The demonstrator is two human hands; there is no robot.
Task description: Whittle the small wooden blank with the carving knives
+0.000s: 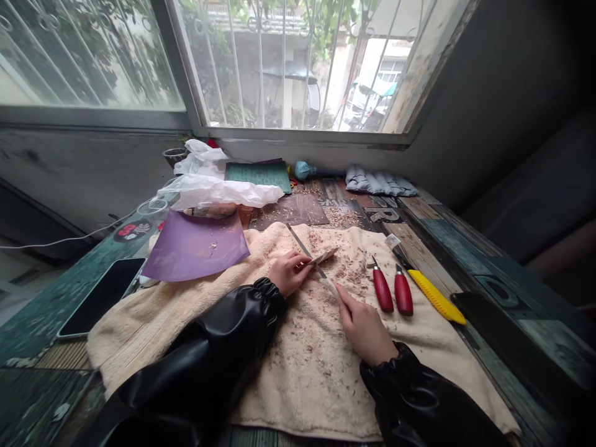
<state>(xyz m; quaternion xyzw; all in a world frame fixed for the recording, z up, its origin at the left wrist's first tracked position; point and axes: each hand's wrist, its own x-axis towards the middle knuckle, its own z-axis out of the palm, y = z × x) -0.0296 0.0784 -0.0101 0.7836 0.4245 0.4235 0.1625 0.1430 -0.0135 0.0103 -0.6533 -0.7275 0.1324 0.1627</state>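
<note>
Black-sleeved forearms angled inward over a beige towel.
A small wooden piece is pinched in the fingertips of the left hand, jutting rightward above the towel, and is crossed by a slim flat tool, whose near end is grasped by the curled fingers of the right hand.

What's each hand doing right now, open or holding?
Left hand: closed, pinching a small brown piece.
Right hand: closed, holding a long flat metal tool by its near end.
</note>
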